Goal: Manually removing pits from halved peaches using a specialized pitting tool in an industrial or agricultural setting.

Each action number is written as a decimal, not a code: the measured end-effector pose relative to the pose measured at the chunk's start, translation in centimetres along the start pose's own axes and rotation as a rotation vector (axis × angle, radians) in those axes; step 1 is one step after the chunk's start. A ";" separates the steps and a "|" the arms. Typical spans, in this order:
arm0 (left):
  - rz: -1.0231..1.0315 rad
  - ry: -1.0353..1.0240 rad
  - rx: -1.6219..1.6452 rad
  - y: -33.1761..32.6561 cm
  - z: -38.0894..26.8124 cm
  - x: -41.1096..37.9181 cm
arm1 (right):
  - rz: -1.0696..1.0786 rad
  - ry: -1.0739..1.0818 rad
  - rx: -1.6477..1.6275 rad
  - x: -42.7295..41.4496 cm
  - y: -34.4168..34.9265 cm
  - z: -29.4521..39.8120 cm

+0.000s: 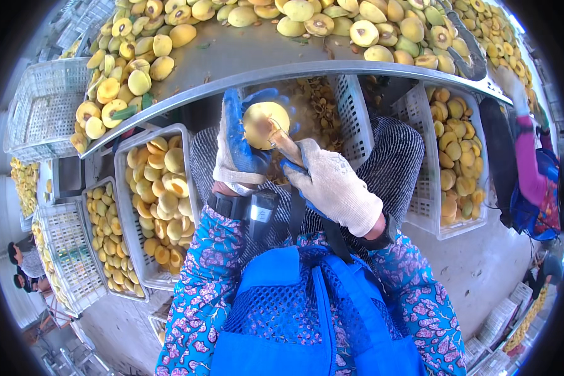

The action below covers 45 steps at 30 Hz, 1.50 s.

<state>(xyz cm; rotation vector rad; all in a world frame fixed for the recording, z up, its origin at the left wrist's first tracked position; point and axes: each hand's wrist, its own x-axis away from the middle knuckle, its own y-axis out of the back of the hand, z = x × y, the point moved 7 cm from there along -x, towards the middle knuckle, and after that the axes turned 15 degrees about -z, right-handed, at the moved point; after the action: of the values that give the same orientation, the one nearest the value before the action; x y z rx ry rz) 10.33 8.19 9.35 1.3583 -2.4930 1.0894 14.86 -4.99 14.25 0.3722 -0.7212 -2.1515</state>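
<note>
My left hand [244, 141], in a white knit glove with a blue coated palm, holds a halved yellow fruit [266, 124], cut face up, its middle brownish. In my right hand [331, 181], gloved alike, is a small hand tool with a worn handle [286, 148]; its tip is at the fruit's cut face and its exact kind cannot be told. Both hands are over my lap, just below the rim of a metal table [263, 73]. Beneath them a white plastic crate [352, 115] holds brown pits and scraps [319, 101].
Halved yellow fruit [298, 10] lies heaped across the table. Crates of fruit halves stand at my left [185, 188] and right [439, 202]. An empty-looking white crate [51, 103] is at the far left. A co-worker's purple sleeve [530, 164] shows at the right.
</note>
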 end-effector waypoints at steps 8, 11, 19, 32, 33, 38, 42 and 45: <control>-0.044 0.184 0.150 1.3 1.4 0.7 | 0.020 0.030 0.108 0.5 -1.3 0.2; -0.096 0.161 0.091 1.6 1.3 0.5 | 0.100 -0.036 0.149 0.5 -1.8 -0.4; -0.270 0.086 -0.382 2.3 2.4 -0.9 | 0.185 -0.060 0.106 1.3 -2.1 -3.0; -0.132 0.410 0.048 7.5 7.9 1.6 | 0.776 -1.114 -1.469 8.5 -9.1 -6.2; -0.085 0.414 0.034 7.4 8.2 1.4 | 0.758 -1.093 -1.405 8.1 -9.1 -6.2; -0.275 0.045 -0.279 7.7 6.8 0.0 | 0.583 -0.921 -1.055 6.9 -8.1 -5.6; -0.078 0.014 -0.345 5.1 7.1 0.1 | 0.582 -1.024 -1.141 7.8 -7.9 -6.0; -0.067 0.009 -0.456 4.3 6.8 -0.2 | 0.704 -1.101 -1.307 7.8 -7.8 -5.7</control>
<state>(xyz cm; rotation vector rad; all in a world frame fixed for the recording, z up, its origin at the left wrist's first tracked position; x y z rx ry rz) 8.73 5.55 1.93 1.2776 -2.4581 0.4656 8.00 -9.28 4.88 -1.5670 0.1729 -1.5360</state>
